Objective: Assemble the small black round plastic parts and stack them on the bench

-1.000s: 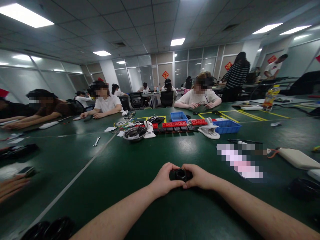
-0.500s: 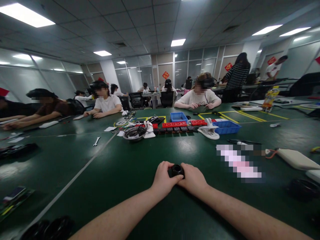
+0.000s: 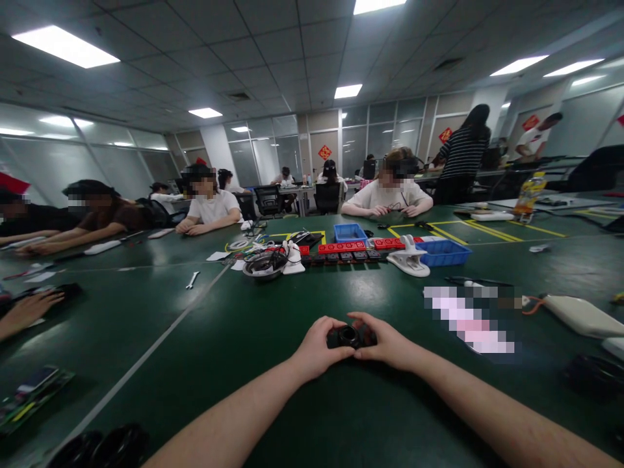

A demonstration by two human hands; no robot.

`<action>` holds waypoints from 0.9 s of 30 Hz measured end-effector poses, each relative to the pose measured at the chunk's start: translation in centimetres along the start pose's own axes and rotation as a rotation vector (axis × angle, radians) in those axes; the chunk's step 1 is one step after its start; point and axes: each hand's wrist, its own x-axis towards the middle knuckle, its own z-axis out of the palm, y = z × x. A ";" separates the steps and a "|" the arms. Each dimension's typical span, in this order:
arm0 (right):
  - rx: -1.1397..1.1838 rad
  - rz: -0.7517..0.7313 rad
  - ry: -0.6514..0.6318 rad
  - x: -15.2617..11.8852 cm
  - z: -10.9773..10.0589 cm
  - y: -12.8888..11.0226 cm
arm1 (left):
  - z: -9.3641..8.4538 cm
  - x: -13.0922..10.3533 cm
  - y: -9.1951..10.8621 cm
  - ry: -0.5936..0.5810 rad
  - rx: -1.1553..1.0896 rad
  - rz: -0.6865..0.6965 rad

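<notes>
A small black object with a round, lens-like ring [image 3: 348, 335] is held low over the green table in front of me. Its exact kind is hard to make out. My left hand [image 3: 316, 351] grips its left side, thumb below and fingers behind. On the other side, my right hand [image 3: 387, 341] curves round the right end, with index finger above and thumb at the near edge. The two thumb tips almost meet in front of the ring. Part of the object's body is hidden by my fingers.
Red and black power strips [image 3: 348, 249], a blue bin [image 3: 443, 250], a white clamp base [image 3: 409, 258] and a coiled cable heap [image 3: 266, 261] lie ahead. A wrench [image 3: 193, 280] lies left; a circuit board [image 3: 36, 396] is near left. A co-worker's hand [image 3: 36, 305] shows at left.
My right hand has opened a little and moved right, exposing more of the black object between my hands. A co-worker's hand has come into view at the left. The view has shifted slightly.
</notes>
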 end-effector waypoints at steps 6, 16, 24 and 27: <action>0.095 -0.011 -0.232 -0.1 -0.4 -1.1 | -0.8 -0.2 0.6 -0.132 -0.037 0.073; 0.072 0.012 -0.317 0.1 -1.1 -0.5 | -0.5 -0.3 0.7 -0.147 -0.009 0.097; 0.072 0.008 -0.300 0.1 -0.9 -0.4 | -0.6 -0.5 1.1 -0.152 -0.018 0.084; 0.070 0.005 -0.294 0.1 -0.9 -0.4 | -0.5 -0.5 1.0 -0.155 -0.017 0.068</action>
